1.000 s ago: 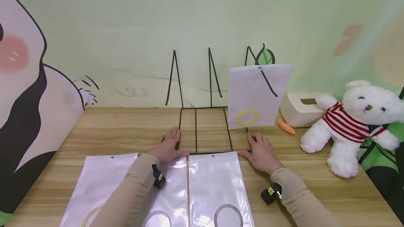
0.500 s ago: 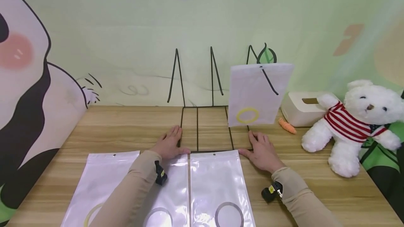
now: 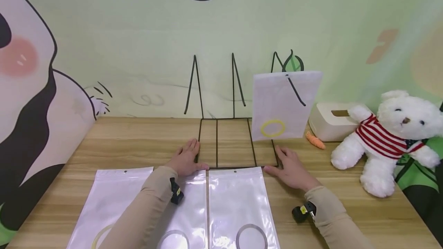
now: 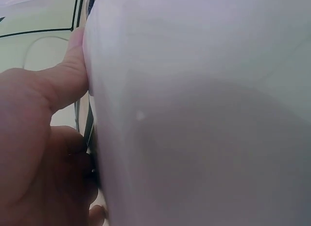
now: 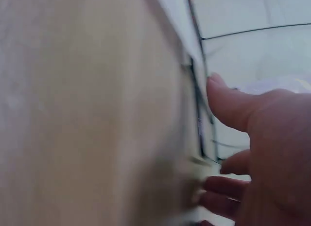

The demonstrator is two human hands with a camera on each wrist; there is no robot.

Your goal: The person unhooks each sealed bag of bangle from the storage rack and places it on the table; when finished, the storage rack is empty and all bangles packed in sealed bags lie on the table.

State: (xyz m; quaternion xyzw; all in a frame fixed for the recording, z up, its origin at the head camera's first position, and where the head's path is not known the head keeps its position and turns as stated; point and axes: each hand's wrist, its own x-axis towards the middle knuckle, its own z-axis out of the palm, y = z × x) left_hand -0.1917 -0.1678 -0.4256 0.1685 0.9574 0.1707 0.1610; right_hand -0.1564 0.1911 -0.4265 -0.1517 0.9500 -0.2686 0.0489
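Observation:
A black wire display rack (image 3: 217, 141) stands on the table with three upright prongs. From its right prong hangs a white zip-seal pouch (image 3: 285, 101) with a yellow ring near the bottom. My left hand (image 3: 184, 160) rests at the rack's left front corner, fingers along the side wire and thumb at the front wire. Beside the right front corner is my right hand (image 3: 293, 171), fingers relaxed and holding nothing. Three more pouches lie in front: a left pouch (image 3: 114, 191), a middle pouch (image 3: 194, 206) partly under my left arm, and a right pouch (image 3: 237, 203).
At the right sits a white teddy bear (image 3: 384, 137) in a striped shirt, against a white tissue box (image 3: 327, 128). A small orange carrot-shaped piece (image 3: 315, 140) lies near the box. Behind the wooden table (image 3: 138, 137) rises a painted wall (image 3: 138, 41).
My right hand has drawn slightly right, away from the rack's right front corner. The left hand stays at the left corner, and the rack and pouches keep their places.

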